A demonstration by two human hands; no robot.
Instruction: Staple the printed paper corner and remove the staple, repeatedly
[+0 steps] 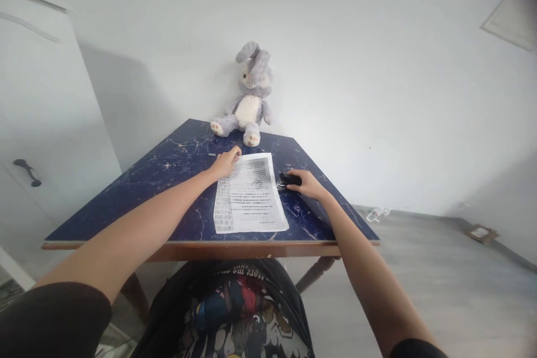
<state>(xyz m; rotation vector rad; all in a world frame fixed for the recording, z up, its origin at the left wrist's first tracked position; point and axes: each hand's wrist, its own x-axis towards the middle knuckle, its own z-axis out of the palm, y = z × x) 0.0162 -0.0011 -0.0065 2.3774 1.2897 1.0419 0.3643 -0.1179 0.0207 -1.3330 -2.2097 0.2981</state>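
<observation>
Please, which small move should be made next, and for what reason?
Perhaps squeeze the stapler gently with the right hand. That hand already holds it, its front is at the right edge of the paper, and the left hand is at the upper left corner. Whether the edge sits inside the stapler is too small to tell.

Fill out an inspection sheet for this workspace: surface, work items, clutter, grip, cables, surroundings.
Surface: blue marble-patterned table, wooden front edge.
Work items: printed paper lying on it; black stapler at the paper's right edge.
Clutter: plush rabbit sitting at the back; small grey piece near the left hand.
Grip: left hand at the paper's far-left corner; right hand holding the stapler.
Cables: nothing clearly seen.
Surroundings: white wall; white cabinet at left.
</observation>
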